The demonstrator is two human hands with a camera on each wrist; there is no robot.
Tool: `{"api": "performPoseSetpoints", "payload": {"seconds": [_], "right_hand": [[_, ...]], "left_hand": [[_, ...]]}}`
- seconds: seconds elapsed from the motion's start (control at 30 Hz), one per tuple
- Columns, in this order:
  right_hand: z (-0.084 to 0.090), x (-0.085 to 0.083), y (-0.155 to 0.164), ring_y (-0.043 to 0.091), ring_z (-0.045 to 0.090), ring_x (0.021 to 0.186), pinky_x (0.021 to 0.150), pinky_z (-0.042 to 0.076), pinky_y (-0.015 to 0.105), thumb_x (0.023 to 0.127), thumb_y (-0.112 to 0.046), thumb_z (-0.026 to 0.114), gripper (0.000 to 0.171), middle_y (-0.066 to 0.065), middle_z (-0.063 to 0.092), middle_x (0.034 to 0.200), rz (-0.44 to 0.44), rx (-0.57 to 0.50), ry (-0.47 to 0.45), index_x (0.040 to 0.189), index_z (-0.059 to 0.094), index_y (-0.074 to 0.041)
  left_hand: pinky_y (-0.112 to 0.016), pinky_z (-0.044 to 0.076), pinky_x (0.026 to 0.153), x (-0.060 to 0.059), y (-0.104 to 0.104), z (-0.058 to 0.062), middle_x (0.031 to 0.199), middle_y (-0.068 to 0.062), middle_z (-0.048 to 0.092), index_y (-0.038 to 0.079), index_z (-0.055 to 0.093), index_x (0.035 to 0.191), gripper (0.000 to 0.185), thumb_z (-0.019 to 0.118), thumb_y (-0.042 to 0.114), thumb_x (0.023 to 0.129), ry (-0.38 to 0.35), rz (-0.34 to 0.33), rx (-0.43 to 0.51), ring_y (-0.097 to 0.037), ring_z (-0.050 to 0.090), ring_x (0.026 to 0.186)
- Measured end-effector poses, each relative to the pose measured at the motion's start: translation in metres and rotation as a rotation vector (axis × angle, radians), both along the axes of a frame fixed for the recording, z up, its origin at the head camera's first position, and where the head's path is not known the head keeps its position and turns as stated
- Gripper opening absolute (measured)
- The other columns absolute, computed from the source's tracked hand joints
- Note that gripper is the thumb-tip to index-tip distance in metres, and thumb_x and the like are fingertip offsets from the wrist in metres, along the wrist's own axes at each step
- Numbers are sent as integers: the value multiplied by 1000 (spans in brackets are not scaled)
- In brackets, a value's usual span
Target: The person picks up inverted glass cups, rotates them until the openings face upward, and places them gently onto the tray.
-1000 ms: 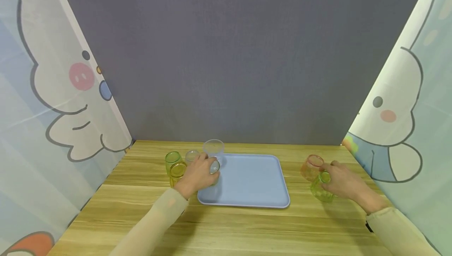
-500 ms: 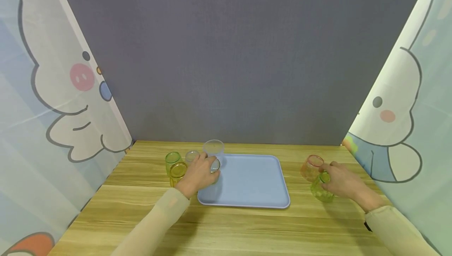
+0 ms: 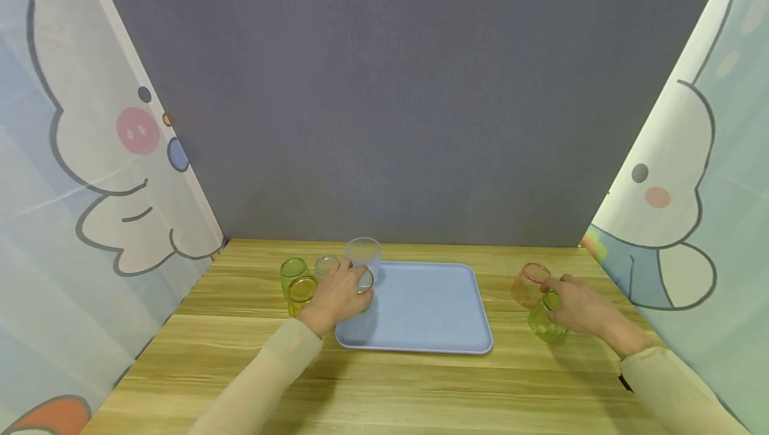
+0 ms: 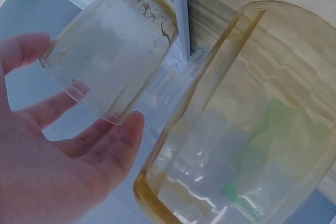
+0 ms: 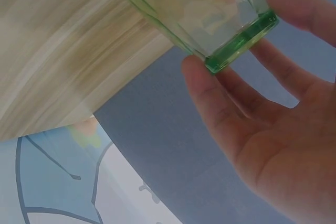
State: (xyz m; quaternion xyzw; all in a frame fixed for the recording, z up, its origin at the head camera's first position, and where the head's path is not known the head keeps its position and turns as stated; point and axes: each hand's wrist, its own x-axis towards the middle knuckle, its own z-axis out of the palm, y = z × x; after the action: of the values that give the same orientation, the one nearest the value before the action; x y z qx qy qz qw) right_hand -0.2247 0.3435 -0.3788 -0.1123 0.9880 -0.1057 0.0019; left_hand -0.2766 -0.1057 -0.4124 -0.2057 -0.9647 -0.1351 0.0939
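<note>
Head view shows, starting left of the left hand's grip, a green glass and an amber glass on the wooden table, with a small clear glass just behind the knuckles. None of these three is on the tray. The left hand holds a clear tumbler between its fingers, the grip only as wide as the glass. That tumbler is at the left end of the pale blue tray; whether its base rests fully there I cannot tell. Just beyond this grip, at the tray's far left corner, is a wide clear glass; the hand and overlap hide whether it is on the tray or behind.

Right of the left grip, the rest of the tray is bare. Further over, just left of the right hand's grip, a pink glass is on the table. The right hand holds a lime glass by its narrow thick end, fingers on both sides, well apart from the tray.

My judgement: if the tray is where glasses belong, it is early: one is being placed or steadied there, and most of the others remain outside.
</note>
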Motion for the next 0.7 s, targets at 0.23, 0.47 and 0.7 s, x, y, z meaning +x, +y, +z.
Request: {"api": "performPoseSetpoints", "payload": {"seconds": [0.23, 0.47, 0.7], "right_hand": [[-2, -3, 3, 32, 61, 84, 65, 51, 46, 81, -12, 78, 45, 27, 60, 110, 9, -25, -26, 120, 63, 3], [-2, -7, 7, 36, 62, 91, 72, 52, 50, 81, -13, 79, 46, 28, 60, 111, 38, -66, -53, 120, 63, 4], [2, -8, 6, 40, 62, 95, 76, 52, 54, 81, -16, 80, 46, 25, 62, 108, 36, -61, -63, 119, 63, 4]], "left_hand": [[-44, 46, 81, 0, 0, 2, 110, -13, 55, 5, 64, 133, 49, 66, 34, 93, -27, 14, -20, -28, 48, 91], [-42, 46, 79, 1, 0, 3, 110, -13, 56, 5, 63, 134, 51, 67, 34, 93, -20, 18, -23, -26, 47, 89], [-41, 43, 79, 2, 0, 3, 110, -12, 55, 4, 63, 134, 51, 68, 34, 92, -17, 16, -25, -25, 44, 88]]}}
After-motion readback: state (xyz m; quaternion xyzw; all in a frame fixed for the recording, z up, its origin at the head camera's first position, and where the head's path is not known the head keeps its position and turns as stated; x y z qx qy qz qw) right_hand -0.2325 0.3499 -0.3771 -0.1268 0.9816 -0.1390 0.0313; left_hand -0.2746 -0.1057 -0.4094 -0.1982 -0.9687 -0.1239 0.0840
